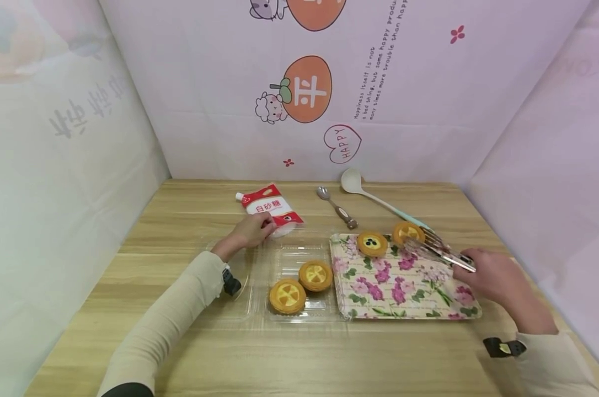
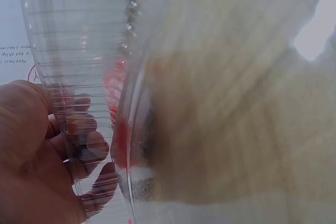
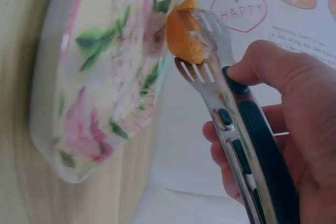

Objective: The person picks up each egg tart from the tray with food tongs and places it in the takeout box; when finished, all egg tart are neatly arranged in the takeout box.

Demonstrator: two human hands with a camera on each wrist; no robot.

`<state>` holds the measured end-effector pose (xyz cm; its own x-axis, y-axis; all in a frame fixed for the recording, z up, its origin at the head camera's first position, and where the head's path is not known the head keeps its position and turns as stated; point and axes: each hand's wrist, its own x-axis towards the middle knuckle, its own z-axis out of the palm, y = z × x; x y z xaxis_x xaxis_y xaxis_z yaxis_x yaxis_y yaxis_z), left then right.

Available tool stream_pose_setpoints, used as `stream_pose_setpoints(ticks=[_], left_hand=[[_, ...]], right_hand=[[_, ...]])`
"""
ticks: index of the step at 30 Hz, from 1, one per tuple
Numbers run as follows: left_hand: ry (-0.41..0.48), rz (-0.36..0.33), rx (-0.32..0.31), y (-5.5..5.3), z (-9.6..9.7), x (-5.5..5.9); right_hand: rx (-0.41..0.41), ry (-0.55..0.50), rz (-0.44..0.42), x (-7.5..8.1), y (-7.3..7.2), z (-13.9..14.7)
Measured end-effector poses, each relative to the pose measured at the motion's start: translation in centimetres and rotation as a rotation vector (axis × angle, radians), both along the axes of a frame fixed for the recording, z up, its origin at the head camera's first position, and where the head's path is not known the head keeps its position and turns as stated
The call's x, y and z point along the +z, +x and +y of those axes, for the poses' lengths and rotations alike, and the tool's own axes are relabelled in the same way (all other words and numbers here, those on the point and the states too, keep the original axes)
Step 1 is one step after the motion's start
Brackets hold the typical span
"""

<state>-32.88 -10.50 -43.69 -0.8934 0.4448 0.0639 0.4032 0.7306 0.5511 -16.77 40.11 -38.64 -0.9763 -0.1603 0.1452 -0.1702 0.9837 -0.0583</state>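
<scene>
The right hand (image 1: 490, 278) grips a pair of metal tongs (image 1: 448, 256), its thumb pressed on one dark green handle panel and its fingers curled round the other side. Ahead and to the left of that grip, a fruit-topped tart (image 1: 406, 231) sits between the two forked ends (whether they squeeze it firmly, I cannot tell), at the far edge of a floral tray (image 1: 394, 298). The tray spreads out to the left of the grip, and beyond the held tart, farther left on it, lies a blueberry tart (image 1: 372, 243).

The left hand (image 1: 252, 229) has its fingers curled round the ribbed edge of a clear plastic container (image 1: 292, 256); the fingers show through the plastic in the wrist view. To the right of this grip and nearer the person, a larger-looking tart (image 1: 287, 296) and a second tart (image 1: 315, 275) lie touching in the container. Just beyond the left grip is a red and white bag (image 1: 274, 205).

Farther out, between the two grips, lie a small spoon (image 1: 336, 207) and a pale ladle (image 1: 374, 197), whose blue-green handle slants towards the tongs' ends.
</scene>
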Motion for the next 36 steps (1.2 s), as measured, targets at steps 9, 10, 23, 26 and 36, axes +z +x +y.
stream_pose_setpoints(ticks=[9,10,23,26,36], left_hand=[[-0.014,0.0,0.004,-0.2,-0.1,0.2],[-0.015,0.003,0.004,-0.2,-0.2,0.2],[-0.019,0.036,-0.017,0.0,-0.1,0.1],[-0.02,0.011,-0.007,0.1,0.0,-0.1],[-0.012,-0.023,0.013,0.1,0.0,0.3]], right_hand=[[0.182,-0.07,0.21,2.7,0.1,-5.7],[0.228,-0.077,0.228,3.0,-0.1,-6.9],[0.553,0.142,0.114,3.0,-4.1,-20.2],[0.545,0.188,0.059,2.5,-4.3,-21.4],[0.532,0.188,-0.034,2.4,-4.7,-21.9]])
